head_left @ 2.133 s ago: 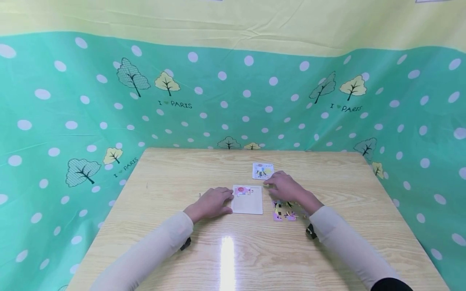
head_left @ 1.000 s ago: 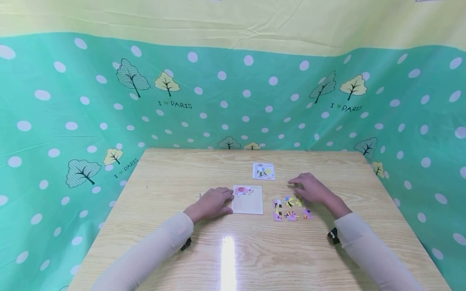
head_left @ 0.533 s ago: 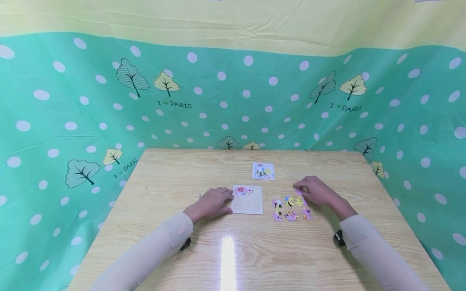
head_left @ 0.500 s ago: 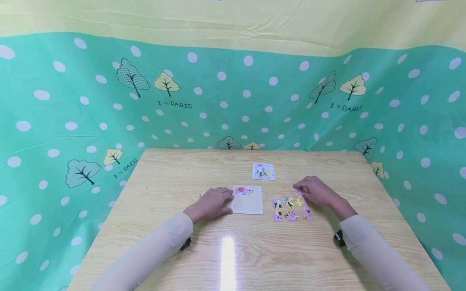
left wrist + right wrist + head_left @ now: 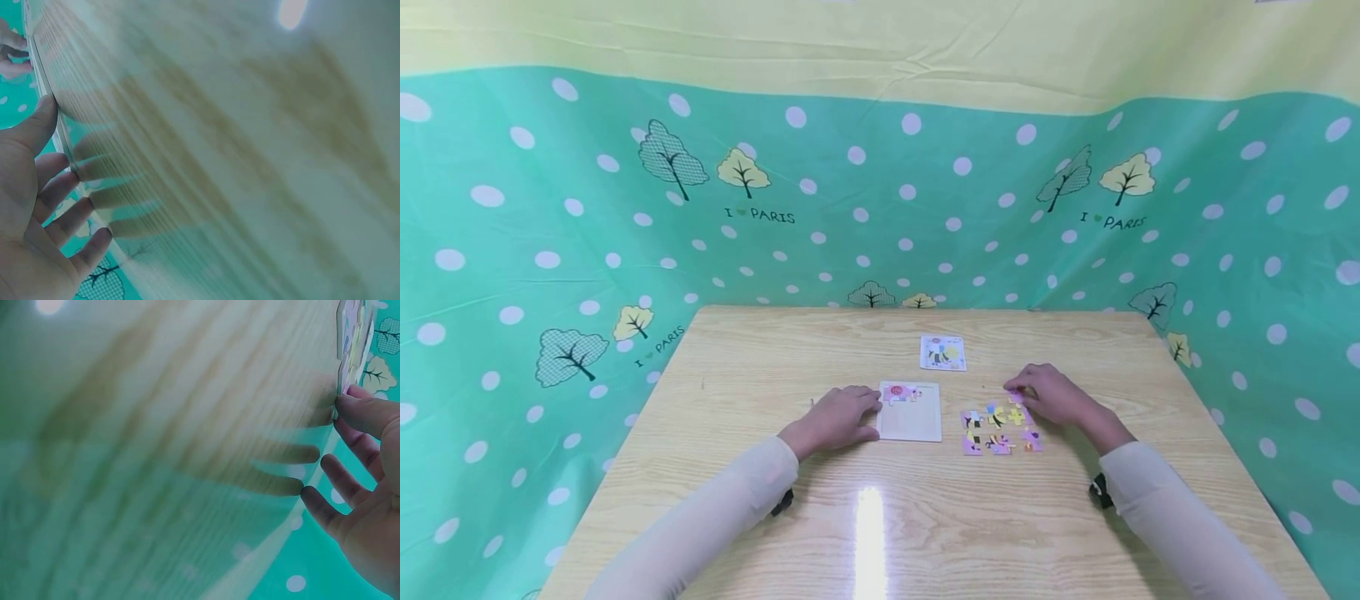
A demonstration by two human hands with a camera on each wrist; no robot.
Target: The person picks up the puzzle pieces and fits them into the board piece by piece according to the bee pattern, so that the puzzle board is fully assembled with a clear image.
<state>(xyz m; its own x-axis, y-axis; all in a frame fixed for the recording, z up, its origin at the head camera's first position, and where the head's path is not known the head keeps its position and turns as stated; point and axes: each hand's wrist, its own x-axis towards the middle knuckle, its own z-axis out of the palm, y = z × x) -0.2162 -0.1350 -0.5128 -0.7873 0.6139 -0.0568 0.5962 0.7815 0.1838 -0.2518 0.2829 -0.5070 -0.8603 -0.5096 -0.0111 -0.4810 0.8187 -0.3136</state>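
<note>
Wood-grain table (image 5: 970,517), glare streak (image 5: 870,542) on top; behind, green polka-dot curtain (image 5: 880,187), printed trees (image 5: 743,169), PARIS lettering (image 5: 761,216).

You've a slim lane btwn white tray (image 5: 917,423) and puzzle pcs (image 5: 997,417), wide tbl (image 5: 955,517) room nearer you. Your L hand (image 5: 835,418) blocks the tray's L edge, your R hand (image 5: 1051,393) the pcs' far R corner. Pic card (image 5: 943,353) sits just past the tray; curtain (image 5: 880,196) bounds the back.

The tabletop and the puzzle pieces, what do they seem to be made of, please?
The tabletop looks like wood or laminate, glossy: grain shows, with a bright reflection. The puzzle pieces are probably cardboard or thin wood, with printed faces: flat, tabbed outlines show.
</note>
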